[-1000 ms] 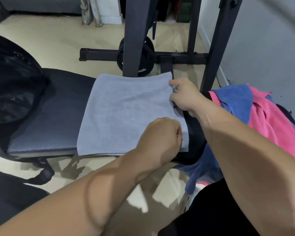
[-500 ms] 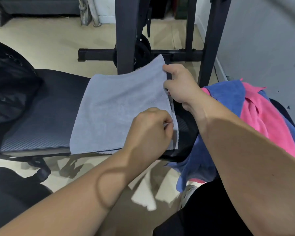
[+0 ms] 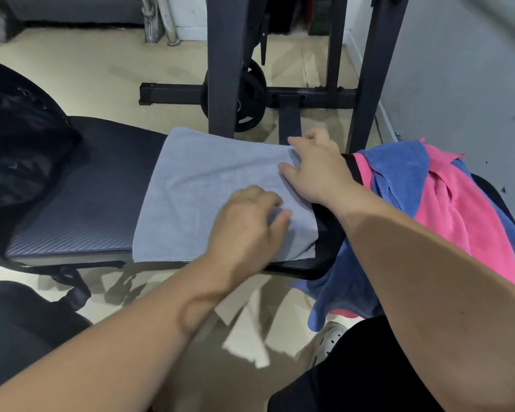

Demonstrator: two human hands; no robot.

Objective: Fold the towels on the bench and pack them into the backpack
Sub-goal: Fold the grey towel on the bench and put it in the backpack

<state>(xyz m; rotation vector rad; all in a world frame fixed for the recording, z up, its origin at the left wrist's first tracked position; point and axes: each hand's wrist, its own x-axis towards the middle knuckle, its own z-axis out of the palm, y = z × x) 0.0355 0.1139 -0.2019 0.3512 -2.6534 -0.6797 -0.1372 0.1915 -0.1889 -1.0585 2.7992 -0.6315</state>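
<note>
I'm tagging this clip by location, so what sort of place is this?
Probably a home gym or workout room: a padded bench, a weight plate beyond it, and a black metal rack.

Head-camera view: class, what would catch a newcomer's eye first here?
A pale grey terry towel lies spread flat across the black padded bench, with the left hand and right hand resting on its right part. Beside it, a heap of pink and blue towels drapes over the bench end. A black backpack sits far left.
</note>
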